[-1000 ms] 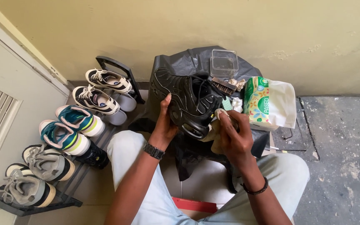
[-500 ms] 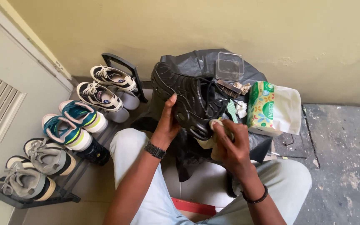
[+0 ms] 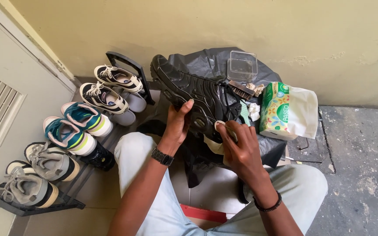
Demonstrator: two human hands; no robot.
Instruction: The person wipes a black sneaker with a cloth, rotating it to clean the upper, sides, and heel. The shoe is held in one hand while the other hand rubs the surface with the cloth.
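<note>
Two hands: your left hand (image 3: pixel 178 123) grips the black shoe (image 3: pixel 195 98); right hand (image 3: pixel 237 148) fingers pinch a cloth (image 3: pixel 217 146) against it.
Room: tissue pack (image 3: pixel 276 109) crowds right; shoe rack (image 3: pixel 62 148) left.

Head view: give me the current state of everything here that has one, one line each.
Black sneaker: off the floor, laces loose.
Left hand: gripping the sneaker's side.
Right hand: pressing a pale cloth against the sneaker.
Clear plastic box: open, looks empty.
Tissue pack: opened, white sheet sticking out.
Brush: lying unused on the black plastic sheet.
Shoe rack: lined with sneakers.
</note>
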